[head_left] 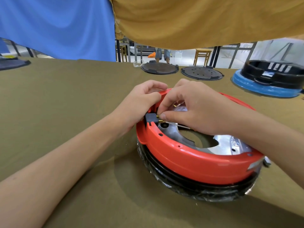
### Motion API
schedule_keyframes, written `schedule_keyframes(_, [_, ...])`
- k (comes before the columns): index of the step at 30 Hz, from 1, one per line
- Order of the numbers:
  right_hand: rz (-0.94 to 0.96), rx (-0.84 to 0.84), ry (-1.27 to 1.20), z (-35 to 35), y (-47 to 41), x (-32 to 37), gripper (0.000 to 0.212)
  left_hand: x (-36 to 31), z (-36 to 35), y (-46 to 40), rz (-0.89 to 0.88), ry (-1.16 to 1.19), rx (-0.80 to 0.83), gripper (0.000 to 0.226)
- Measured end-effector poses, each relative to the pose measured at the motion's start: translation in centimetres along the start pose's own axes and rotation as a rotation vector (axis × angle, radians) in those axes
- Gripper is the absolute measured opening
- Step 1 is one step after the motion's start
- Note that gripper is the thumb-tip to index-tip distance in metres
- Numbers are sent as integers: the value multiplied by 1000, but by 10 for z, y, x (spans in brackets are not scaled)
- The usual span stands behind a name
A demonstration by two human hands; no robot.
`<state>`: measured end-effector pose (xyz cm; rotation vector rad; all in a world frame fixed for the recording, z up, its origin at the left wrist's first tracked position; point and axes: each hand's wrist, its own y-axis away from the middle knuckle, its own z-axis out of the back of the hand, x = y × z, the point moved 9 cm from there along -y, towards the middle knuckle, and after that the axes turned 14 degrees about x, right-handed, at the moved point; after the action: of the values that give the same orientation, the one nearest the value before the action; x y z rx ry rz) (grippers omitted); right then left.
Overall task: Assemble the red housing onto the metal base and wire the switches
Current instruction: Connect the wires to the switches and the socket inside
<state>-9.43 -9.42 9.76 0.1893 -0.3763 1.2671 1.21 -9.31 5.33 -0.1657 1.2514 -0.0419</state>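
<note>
One view only — a wide-angle camera worn on the head, looking forward and steeply down over the person's own forearms. It sits close: the left hand and right hand meet just above frame centre, at the far rim of the red housing, which fills the lower right. The olive table cloth spans most of the frame and bows at the edges from lens distortion. The upper part faces across the table toward blue and mustard fabric hanging near the lens — beneath them, a strip of distant workshop floor with wooden stools.
</note>
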Motion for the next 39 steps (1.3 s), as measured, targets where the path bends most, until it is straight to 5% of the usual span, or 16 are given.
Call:
schedule_keyframes(23, [67,33,167,-2,-1,6,10,-1,0,-1,-15,-17,3,29])
schedule_keyframes(33, [-93,-285,-105,56,31,-36,11,-8,16,2,43,-161,30,35])
schedule_keyframes(36, [-270,-401,-47,76,47,-65,9,-9,25,2,40,-194,7,40])
schedule_keyframes(39, [-515,-319,53,71,53,-95,15,-5,25,1,68,-183,37,61])
